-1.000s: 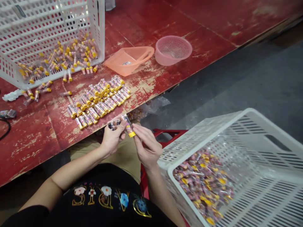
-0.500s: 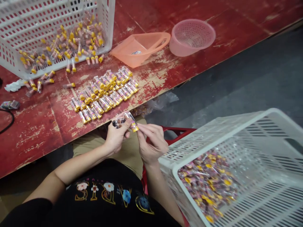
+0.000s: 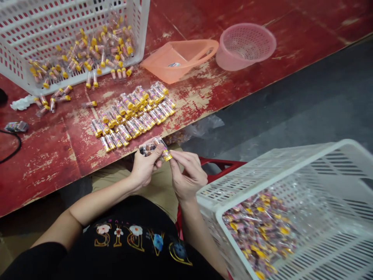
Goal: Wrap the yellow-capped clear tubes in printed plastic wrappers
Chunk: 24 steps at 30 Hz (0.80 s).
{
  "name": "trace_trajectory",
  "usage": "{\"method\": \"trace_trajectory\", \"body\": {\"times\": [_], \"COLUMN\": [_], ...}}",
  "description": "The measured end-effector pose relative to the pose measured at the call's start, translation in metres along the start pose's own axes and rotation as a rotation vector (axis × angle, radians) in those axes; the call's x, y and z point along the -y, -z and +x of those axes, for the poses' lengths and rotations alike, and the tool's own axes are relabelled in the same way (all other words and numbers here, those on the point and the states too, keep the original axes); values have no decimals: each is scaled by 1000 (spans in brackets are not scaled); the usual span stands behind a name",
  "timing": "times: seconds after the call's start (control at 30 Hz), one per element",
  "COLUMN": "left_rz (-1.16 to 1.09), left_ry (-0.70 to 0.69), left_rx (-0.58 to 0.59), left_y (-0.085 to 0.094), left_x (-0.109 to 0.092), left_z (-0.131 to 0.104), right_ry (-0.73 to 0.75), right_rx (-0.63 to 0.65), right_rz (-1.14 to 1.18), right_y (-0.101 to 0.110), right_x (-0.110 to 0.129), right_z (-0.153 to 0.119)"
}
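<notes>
Between thumb and fingers, my left hand [image 3: 145,165] holds a small clear tube with a yellow cap [image 3: 163,151], along with a dark printed sticker sheet [image 3: 146,149]. My right hand [image 3: 188,173] pinches at the capped end of that tube, its fingertips touching it. Both hands are over my lap, just in front of the table edge. Beyond them, rows of labelled tubes with yellow caps [image 3: 134,126] lie side by side on the red table [image 3: 49,155].
A white crate [image 3: 87,79] at the back left holds capped tubes, with a few loose beside it. An orange scoop [image 3: 177,70] and a pink basket [image 3: 233,64] stand farther right. At my right, another white crate [image 3: 262,167] contains many wrapped tubes.
The camera view has shifted slightly, so the table items appear a little farther right. My hands keep nearly the same hold on the tube.
</notes>
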<state>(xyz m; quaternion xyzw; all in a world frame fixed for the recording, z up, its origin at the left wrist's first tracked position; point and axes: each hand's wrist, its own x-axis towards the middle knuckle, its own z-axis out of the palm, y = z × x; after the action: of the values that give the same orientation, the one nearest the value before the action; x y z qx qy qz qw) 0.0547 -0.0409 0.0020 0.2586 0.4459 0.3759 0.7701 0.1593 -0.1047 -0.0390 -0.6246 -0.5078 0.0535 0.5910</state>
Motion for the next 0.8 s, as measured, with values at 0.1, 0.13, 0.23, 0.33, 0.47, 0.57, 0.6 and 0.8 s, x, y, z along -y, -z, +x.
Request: {"method": "trace_trajectory", "body": {"times": [0.1, 0.13, 0.23, 0.33, 0.47, 0.57, 0.6, 0.8], "left_rz": [-10, -12, -27, -93, -234, -280, -284, -305], "left_ry": [1, 0, 3, 29, 101, 105, 96, 41], "left_rx": [-7, -9, 12, -13, -72, -76, -80, -155], "left_y": [2, 2, 4, 8, 22, 35, 39, 70], "left_x": [0, 0, -2, -9, -20, -24, -26, -39], "left_z": [0, 1, 8, 20, 29, 27, 24, 10], "right_ry": [18, 29, 11, -157, -278, -190, -154, 21], "right_rx": [1, 0, -17, -91, -231, -203, -165, 51], "right_rz": [-1, 10, 74, 154, 177, 127, 94, -139], "right_y": [-2, -3, -10, -29, -81, -117, -124, -154], "right_x": [1, 2, 0, -19, -71, -112, -122, -128], "right_z": [1, 1, 3, 21, 82, 132, 143, 176]}}
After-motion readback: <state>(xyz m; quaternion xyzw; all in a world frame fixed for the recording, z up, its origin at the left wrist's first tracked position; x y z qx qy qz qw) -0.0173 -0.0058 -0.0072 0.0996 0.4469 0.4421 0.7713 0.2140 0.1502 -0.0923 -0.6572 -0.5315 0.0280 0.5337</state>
